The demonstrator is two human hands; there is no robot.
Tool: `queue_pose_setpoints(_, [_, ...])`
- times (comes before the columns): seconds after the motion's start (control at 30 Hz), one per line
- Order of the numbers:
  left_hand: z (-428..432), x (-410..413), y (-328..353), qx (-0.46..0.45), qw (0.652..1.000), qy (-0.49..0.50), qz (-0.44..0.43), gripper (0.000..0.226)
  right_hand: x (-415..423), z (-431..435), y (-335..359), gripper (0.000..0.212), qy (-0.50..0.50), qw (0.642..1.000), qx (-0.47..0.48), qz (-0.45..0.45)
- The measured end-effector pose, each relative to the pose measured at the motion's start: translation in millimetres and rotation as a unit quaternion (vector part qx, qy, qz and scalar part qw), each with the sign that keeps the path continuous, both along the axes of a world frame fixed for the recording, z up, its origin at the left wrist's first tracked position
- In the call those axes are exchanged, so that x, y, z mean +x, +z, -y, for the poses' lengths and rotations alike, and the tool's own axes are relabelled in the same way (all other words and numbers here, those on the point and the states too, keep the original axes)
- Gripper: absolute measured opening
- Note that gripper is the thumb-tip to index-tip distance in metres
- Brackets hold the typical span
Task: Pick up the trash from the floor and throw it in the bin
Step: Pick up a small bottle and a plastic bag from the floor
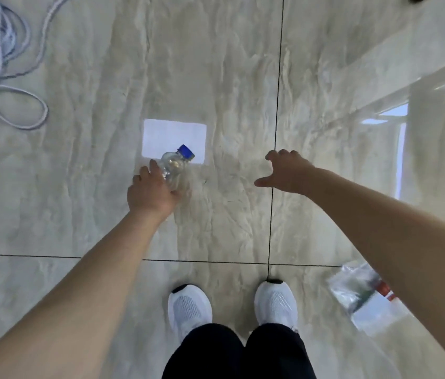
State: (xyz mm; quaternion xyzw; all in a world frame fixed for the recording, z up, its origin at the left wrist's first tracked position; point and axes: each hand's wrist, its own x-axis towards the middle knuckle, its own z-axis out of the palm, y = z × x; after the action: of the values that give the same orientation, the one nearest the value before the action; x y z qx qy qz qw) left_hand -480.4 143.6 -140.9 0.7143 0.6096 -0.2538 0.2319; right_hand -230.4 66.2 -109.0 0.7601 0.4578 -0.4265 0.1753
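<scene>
clear plastic makes up the bottle (pixel 173 166), and it has a blue cap (pixel 185 151) on top. the left hand (pixel 151 191) is wrapped around the fat lower part of it, so this hand is closed on the bottle. the cap end pointing away from the person. holding it low on the body is a good way to grab it, because that part is wide and easy to squeeze. i can't tell if the bottle is touching the floor (pixel 229 91) or just above it, since the hand hides the bottom of it.

the right hand (pixel 288 170) holds nothing. its fingers are spread and bent a little, and the thumb sticks out to the side. it hangs out in front over the shiny tiles, most likely to help the person keep steady while bending down.

both arms reach far forward and down, past the two white shoes (pixel 189 307). the left arm is straight and comes in from the low left. the right arm comes in from the right side.

more trash waits by the right foot: a see-through plastic bag (pixel 352 288) with something white and red in it, part hidden by the right arm. a grey rope (pixel 5 77) lies far off at the top left. no bin shows up anywhere.
</scene>
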Motion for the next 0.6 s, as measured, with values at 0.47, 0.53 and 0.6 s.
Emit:
queue_pose_setpoints(0.47, [53.1,78.1,22.1,-0.048,0.998,0.001,0.050,0.051,23.7,112.9,2.8,0.075,-0.278,0.959,0.028,-0.047])
queue_pose_setpoints(0.53, [73.3,104.3,44.5,-0.054,0.995,-0.042,0.075,0.050,29.3,143.7,20.7,0.076,-0.316,0.948,0.018,-0.040])
queue_pose_setpoints(0.6, [89.4,128.8,62.5,-0.055,0.991,-0.072,0.101,0.051,33.5,172.8,32.9,0.076,-0.346,0.938,0.017,-0.025])
